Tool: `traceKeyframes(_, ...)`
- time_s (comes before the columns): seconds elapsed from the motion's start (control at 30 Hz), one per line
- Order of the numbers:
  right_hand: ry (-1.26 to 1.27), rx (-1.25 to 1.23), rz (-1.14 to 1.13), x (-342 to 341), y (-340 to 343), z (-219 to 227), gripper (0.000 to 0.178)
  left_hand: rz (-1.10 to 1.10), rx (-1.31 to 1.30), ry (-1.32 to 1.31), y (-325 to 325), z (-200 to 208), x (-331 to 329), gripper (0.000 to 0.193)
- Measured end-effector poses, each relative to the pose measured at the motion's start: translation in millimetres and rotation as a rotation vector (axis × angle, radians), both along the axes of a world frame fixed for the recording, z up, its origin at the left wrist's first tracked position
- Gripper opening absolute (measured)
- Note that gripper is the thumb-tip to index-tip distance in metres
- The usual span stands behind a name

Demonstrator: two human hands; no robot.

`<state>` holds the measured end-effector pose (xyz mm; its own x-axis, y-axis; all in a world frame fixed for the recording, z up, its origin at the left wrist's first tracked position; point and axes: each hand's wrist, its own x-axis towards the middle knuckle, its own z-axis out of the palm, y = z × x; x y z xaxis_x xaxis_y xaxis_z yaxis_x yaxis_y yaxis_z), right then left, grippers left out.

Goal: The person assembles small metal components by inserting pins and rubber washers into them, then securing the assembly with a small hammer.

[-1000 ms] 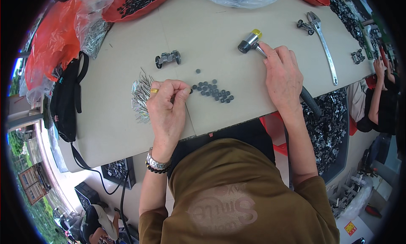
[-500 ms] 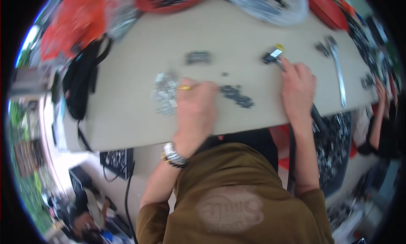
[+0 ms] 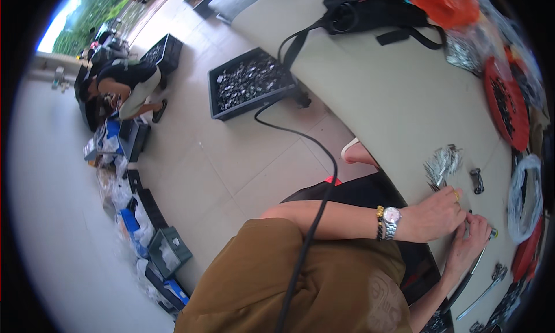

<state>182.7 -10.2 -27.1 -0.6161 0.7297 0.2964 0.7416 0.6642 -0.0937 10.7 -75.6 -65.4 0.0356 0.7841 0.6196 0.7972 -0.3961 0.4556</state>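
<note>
My left hand point(image 3: 432, 216), wearing a ring and with a watch on the wrist, is closed, its fingertips bent down at the table. What they grip, if anything, is hidden. Its knuckles lie beside a loose pile of thin shiny metal pieces point(image 3: 444, 164). Close against it, my right hand point(image 3: 469, 240) has its fingers curled, and what they pinch cannot be made out. Along the right hand's outer side runs a tool with a metal shaft, dark grip and yellow-marked end point(image 3: 494, 233), apparently a hammer. Beyond the pile sits a small dark metal part point(image 3: 476, 181).
A long wrench-like metal tool point(image 3: 483, 292) lies right of my hands. A red tray point(image 3: 506, 105), a clear plastic bag point(image 3: 525, 197) and a black bag point(image 3: 370, 15) stand farther along the table. A black cable point(image 3: 312, 229) crosses in front of me. A parts crate point(image 3: 248, 82) stands on the floor.
My view has swung left, bringing in the floor, crates and a bending person. My hands, apart before, are now close together. The right hand has moved back from the tool's head end.
</note>
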Motion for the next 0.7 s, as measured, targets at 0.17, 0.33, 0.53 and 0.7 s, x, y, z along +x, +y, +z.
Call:
traceKeyframes(0.17, -0.076, -0.09, -0.02, -10.8, 7.4, 4.4, 0.011, -0.053, -0.069, -0.098, 4.1, -4.7, 2.8, 0.01)
traceKeyframes(0.33, -0.069, -0.087, 0.037, -15.3, 15.5, 3.6, 0.01, -0.008, -0.095, -0.042, 1.2, -3.0, 5.4, 0.013)
traceKeyframes(0.53, -0.095, -0.125, -0.001, -10.1, 7.2, 9.6, 0.015, -0.016, -0.056, -0.09, 4.0, -6.0, 8.7, 0.014)
traceKeyframes(0.7, -0.03, 0.031, 0.056, -11.1, -22.9, 5.1, 0.018, -0.026, -0.112, -0.037, 3.0, -1.1, 3.9, 0.014)
